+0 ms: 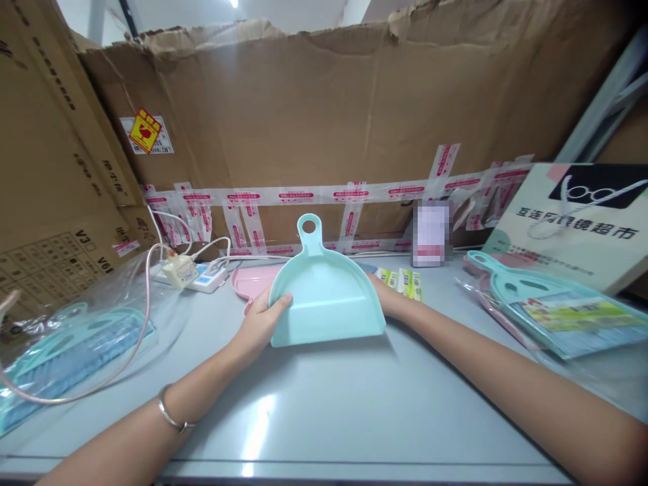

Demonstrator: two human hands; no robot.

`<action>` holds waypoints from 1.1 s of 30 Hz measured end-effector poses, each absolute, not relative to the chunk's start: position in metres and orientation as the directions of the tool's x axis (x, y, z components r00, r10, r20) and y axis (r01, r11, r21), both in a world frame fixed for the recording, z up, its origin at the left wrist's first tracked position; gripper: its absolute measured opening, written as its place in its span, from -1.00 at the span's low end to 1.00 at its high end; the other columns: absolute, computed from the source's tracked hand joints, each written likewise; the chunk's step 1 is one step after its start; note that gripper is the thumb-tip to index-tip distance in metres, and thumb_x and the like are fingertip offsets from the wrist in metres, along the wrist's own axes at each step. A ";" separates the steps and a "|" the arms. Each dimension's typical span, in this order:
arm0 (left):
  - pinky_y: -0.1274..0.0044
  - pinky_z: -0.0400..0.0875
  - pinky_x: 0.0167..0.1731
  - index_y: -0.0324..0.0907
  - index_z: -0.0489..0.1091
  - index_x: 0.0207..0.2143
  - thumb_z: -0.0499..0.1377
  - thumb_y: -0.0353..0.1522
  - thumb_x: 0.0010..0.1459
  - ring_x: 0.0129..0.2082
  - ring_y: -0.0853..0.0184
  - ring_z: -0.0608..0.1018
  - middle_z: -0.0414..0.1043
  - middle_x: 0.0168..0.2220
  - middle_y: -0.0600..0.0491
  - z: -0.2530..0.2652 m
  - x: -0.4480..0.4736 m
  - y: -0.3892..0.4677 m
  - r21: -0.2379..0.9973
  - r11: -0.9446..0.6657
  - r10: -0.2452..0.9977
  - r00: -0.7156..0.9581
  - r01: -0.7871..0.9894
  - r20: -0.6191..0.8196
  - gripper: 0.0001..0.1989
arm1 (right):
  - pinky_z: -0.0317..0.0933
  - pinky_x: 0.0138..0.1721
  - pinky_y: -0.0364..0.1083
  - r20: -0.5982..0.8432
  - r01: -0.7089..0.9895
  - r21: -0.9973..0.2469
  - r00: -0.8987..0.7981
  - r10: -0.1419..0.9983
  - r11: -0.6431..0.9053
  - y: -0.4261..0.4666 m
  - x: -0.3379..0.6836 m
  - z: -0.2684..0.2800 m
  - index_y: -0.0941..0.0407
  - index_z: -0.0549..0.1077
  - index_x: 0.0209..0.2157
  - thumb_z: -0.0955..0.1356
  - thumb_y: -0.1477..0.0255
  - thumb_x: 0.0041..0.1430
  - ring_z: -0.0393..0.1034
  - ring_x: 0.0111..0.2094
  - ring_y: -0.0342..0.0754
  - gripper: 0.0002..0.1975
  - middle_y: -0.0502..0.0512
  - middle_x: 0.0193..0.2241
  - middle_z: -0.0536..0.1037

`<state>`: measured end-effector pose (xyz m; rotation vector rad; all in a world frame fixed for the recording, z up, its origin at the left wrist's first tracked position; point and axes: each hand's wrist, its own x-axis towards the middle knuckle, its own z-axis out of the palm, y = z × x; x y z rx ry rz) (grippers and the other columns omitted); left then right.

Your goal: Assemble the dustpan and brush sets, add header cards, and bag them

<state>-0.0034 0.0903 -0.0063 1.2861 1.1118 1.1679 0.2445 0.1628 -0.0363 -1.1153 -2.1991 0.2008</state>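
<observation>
A mint-green dustpan [324,283] stands tilted up above the table, its handle with a round hole pointing upward and its open scoop facing me. My left hand [263,314] is closed on its left edge, thumb over the front. My right hand [387,297] reaches behind the right side of the dustpan; its fingers are hidden, so what they touch cannot be seen. Behind the dustpan on the left, part of a pink dustpan [253,280] lies on the table. Green-and-yellow labels [399,282] lie just beyond my right hand.
Plastic-wrapped dustpan sets lie at left [75,344] and right [551,304]. A power strip [212,278] with a charger [181,270] and cables sits back left. A blurred phone-like panel [430,233], a paper bag [582,223] and a tall cardboard wall [304,108] border the grey table [314,405].
</observation>
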 end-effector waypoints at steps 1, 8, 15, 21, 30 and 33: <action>0.47 0.35 -0.27 -0.19 0.38 -0.22 0.22 -0.14 -0.06 -0.31 0.26 0.50 0.50 -0.34 0.05 -0.007 -0.004 0.091 0.999 -0.052 0.995 0.083 -0.012 0.053 -0.61 | 0.26 -0.22 -0.01 0.473 0.669 -0.387 -0.446 0.760 0.634 0.162 0.244 -0.038 0.03 0.49 -0.28 0.32 0.42 -0.07 0.40 -0.18 0.08 -0.76 0.12 -0.21 0.53; 0.49 0.36 -0.26 -0.21 0.40 -0.28 0.26 -0.14 -0.13 -0.25 0.22 0.50 0.51 -0.29 0.02 -0.002 -0.004 0.094 0.992 -0.108 0.994 -0.022 -0.072 0.107 -0.60 | 0.23 -0.19 -0.06 0.547 0.689 -0.282 -0.456 0.702 0.667 0.162 0.249 -0.041 0.08 0.49 -0.40 0.24 0.51 0.02 0.43 -0.25 0.02 -0.80 0.12 -0.36 0.56; 0.45 0.33 -0.17 -0.17 0.35 -0.08 0.19 -0.15 -0.02 -0.11 0.17 0.46 0.48 -0.15 -0.01 -0.007 -0.004 0.090 0.992 -0.122 0.988 0.101 0.011 0.120 -0.53 | 0.20 -0.23 0.00 0.816 0.746 -0.435 0.090 0.572 0.504 0.165 0.288 0.000 0.16 0.44 -0.34 0.22 0.40 0.11 0.38 -0.29 0.04 -0.79 0.19 -0.35 0.52; 0.43 0.30 -0.11 -0.15 0.27 0.03 0.13 -0.19 0.03 -0.03 0.15 0.41 0.42 -0.04 0.00 -0.009 -0.002 0.089 0.989 -0.124 0.987 0.117 0.083 0.114 -0.50 | 0.11 -0.41 -0.09 0.725 0.408 -0.678 0.509 0.464 0.611 0.142 0.326 0.053 0.14 0.35 -0.44 0.27 0.23 0.08 0.22 -0.51 -0.16 -0.76 0.04 -0.53 0.34; 0.40 0.24 -0.03 -0.15 0.26 0.06 0.15 -0.21 0.01 0.03 0.13 0.37 0.47 -0.11 0.00 -0.010 0.007 0.086 0.998 -0.062 0.991 0.118 0.028 0.059 -0.47 | 0.11 -0.48 -0.14 0.429 0.259 -0.872 -0.001 0.903 0.414 0.094 0.222 0.032 0.10 0.36 -0.30 0.31 0.16 0.04 0.24 -0.53 -0.15 -0.70 -0.03 -0.53 0.41; 0.44 0.21 0.01 -0.10 0.28 0.04 0.10 -0.12 0.07 0.04 0.18 0.36 0.44 -0.06 0.02 -0.009 0.008 0.083 0.996 -0.082 0.984 0.159 0.026 0.076 -0.51 | 0.14 -0.37 -0.11 0.472 0.363 -0.821 0.001 0.881 0.440 0.091 0.210 0.023 0.08 0.30 -0.34 0.26 0.23 0.12 0.30 -0.43 -0.10 -0.79 0.00 -0.46 0.43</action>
